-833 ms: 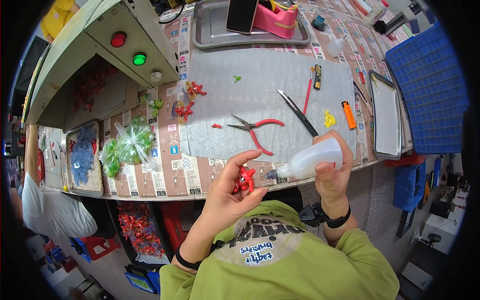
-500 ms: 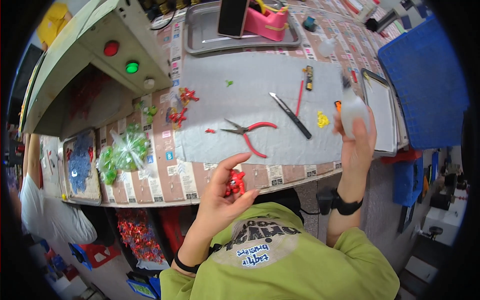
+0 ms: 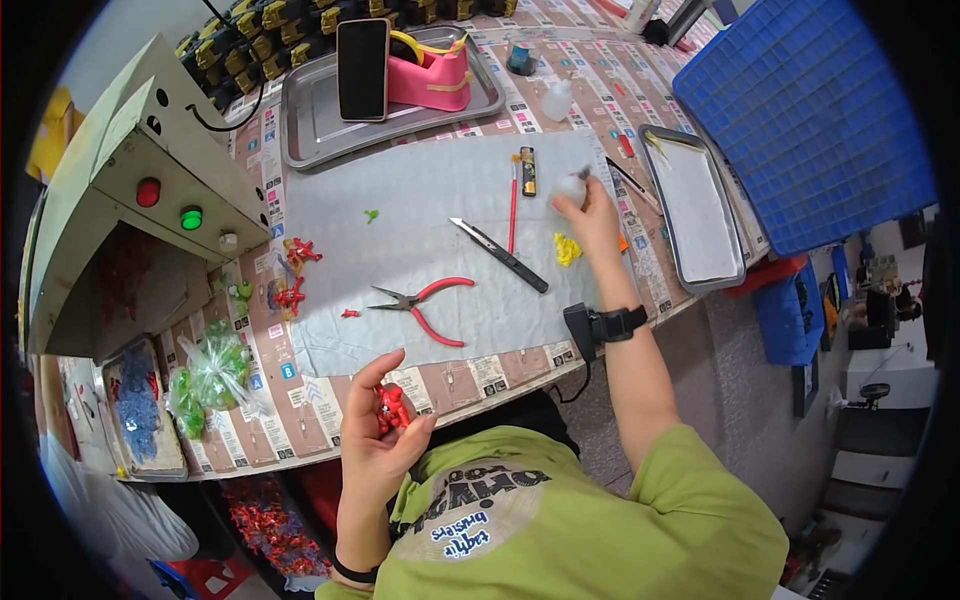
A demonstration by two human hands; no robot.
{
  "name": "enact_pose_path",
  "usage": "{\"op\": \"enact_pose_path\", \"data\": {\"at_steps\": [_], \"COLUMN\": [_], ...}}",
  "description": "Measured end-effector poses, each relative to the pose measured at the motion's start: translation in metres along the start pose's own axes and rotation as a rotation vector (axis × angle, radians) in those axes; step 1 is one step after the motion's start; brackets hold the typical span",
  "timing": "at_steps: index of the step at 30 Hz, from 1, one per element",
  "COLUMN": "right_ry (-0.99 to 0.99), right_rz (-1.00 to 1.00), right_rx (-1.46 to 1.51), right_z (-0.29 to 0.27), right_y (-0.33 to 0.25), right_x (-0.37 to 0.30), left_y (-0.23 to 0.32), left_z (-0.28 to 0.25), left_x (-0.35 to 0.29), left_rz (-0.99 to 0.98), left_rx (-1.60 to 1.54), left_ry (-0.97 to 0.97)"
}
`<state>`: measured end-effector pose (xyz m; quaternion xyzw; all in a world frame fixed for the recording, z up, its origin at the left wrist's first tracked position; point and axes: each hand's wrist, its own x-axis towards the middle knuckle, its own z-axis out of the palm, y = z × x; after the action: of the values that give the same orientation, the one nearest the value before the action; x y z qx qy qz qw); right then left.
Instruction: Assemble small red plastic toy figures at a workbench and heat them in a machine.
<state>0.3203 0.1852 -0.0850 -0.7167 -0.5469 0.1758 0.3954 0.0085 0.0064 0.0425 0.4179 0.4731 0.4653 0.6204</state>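
My left hand (image 3: 372, 432) is near the table's front edge, its fingers curled round a small red toy figure (image 3: 392, 408). My right hand (image 3: 596, 222) reaches over the right part of the grey cloth (image 3: 400, 240), closed on a translucent white squeeze bottle (image 3: 568, 190). Yellow bits (image 3: 567, 249) lie beside that hand. On the cloth are red-handled pliers (image 3: 418, 303), a black craft knife (image 3: 500, 257), a thin red stick (image 3: 514, 208) and a dark battery-like cylinder (image 3: 528, 171). A tiny red piece (image 3: 350, 314) sits left of the pliers.
A machine housing (image 3: 150, 180) with red and green buttons stands at left. Below it are bagged green parts (image 3: 215, 375) and a tray of blue pieces (image 3: 150, 440). A metal tray (image 3: 310, 140) holds a phone (image 3: 362, 70) and pink tape dispenser (image 3: 440, 80). A blue crate (image 3: 800, 120) is at right.
My right hand has carried the squeeze bottle forward and left over the cloth. The left hand keeps its hold on the red figure. The whole view has shifted.
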Motion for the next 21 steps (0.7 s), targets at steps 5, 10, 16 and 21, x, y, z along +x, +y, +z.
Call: {"op": "enact_pose_path", "data": {"at_steps": [5, 10, 16, 21], "right_ry": [0.357, -0.426, -0.841, -0.914], "right_rz": [-0.259, 0.020, -0.003, -0.008], "right_rx": [0.178, 0.528, 0.734, 0.597], "right_z": [-0.046, -0.061, -0.036, -0.034], "right_y": [-0.052, -0.127, -0.171, -0.194], "right_x": [-0.033, -0.119, -0.161, -0.164], "left_y": [-0.002, -0.007, -0.013, -0.021], "left_z": [-0.001, 0.008, -0.001, -0.006], "left_x": [0.001, 0.010, 0.005, -0.003], "left_rz": [-0.004, 0.070, 0.128, 0.300], "left_rx": [0.028, 0.005, 0.087, 0.188], "left_ry": [0.029, -0.071, -0.063, 0.017]}}
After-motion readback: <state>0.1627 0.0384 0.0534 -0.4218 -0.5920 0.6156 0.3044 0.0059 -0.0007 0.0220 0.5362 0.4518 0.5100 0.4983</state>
